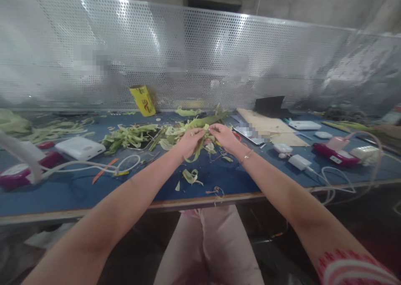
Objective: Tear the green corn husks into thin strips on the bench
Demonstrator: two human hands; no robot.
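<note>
My left hand [191,141] and my right hand [226,137] meet over the middle of the blue table, fingertips almost touching. Both pinch a pale green leafy strip [206,127], which looks like a piece of husk or leaf. Part of the strip hangs below my left fingers. Behind and around my hands lie more green husk-like leaves [205,120]. To the left sits a heap of cut green strips [131,137]. A loose curled scrap [191,177] lies in front of my hands. Fine detail at the fingertips is blurred.
A yellow cup [144,101] leans by the perforated metal panel [175,39]. Right of my hands are a phone [249,135] and brown paper sheets [266,122]. White chargers [300,162], cables, a white box-like device [79,147] and purple power strips [336,155] occupy both sides.
</note>
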